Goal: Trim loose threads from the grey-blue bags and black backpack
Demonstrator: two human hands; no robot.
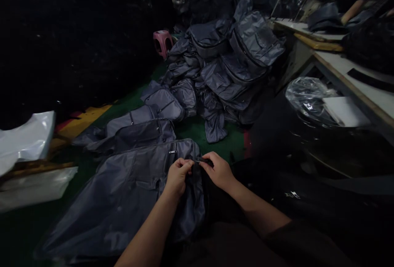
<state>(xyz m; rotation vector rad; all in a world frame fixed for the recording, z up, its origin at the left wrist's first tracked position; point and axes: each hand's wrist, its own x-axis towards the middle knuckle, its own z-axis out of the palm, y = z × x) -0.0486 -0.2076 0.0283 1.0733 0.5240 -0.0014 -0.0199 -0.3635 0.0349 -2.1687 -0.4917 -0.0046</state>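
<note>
A dark grey-blue fabric bag [123,189] lies flat in front of me, with a zipper pull [172,151] showing near its upper right end. Over the bag's right edge, my left hand [177,175] is closed in a pinch on the fabric edge. Just to the right, my right hand [220,171] also pinches, with a small dark piece between thumb and finger that is too dim to name. The two sets of fingertips are close together, with a short bit of dark material between them.
Similar bags [144,131] lie beyond, leading to a tall heap [227,66] on the green floor [191,129]. A pink stool [163,43] stands behind. On the right are a worktable [363,70], clear plastic [308,94] and another person's arm [353,10]. White sheeting [27,135] is at left.
</note>
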